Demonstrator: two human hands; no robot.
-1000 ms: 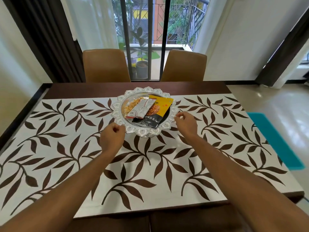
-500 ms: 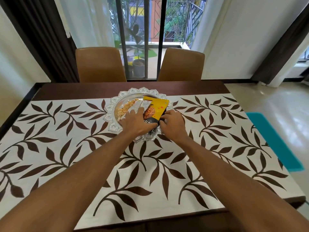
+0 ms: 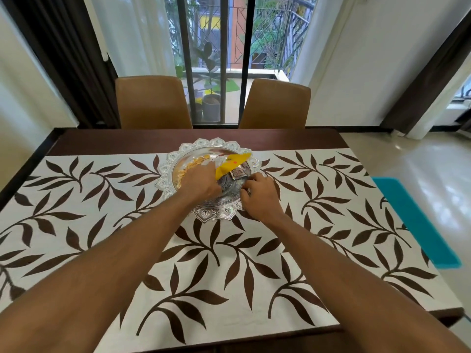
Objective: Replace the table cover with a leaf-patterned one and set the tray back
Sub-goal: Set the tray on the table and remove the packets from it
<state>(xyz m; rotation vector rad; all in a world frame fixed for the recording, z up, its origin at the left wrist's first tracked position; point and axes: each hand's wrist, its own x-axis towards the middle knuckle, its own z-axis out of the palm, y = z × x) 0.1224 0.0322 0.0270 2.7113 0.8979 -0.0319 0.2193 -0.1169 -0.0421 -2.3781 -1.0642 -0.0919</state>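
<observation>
— Where does the tray stand in the head view?
— The silver tray (image 3: 216, 212) sits on the leaf-patterned cover (image 3: 229, 263), just above the frame's centre. The cover lies flat on the worktop (image 3: 153, 141), whose dark wood shows along the far edge.
— And the person's hands?
— The left hand (image 3: 201, 183) is over the tray's middle, fingers curled round a yellow packet (image 3: 230, 165) that tilts upward. The right hand (image 3: 260, 197) is at the tray's right rim with its fingers curled. Whether it pinches the rim or the small dark packet (image 3: 238, 173) beside it cannot be told.
— Anything else?
— A bag of yellow snacks (image 3: 188, 169) lies in the tray's left half. A left chair (image 3: 153, 101) and a right chair (image 3: 276, 103) stand behind the worktop at upper centre. A teal mat (image 3: 413, 220) lies on the floor at the right edge.
</observation>
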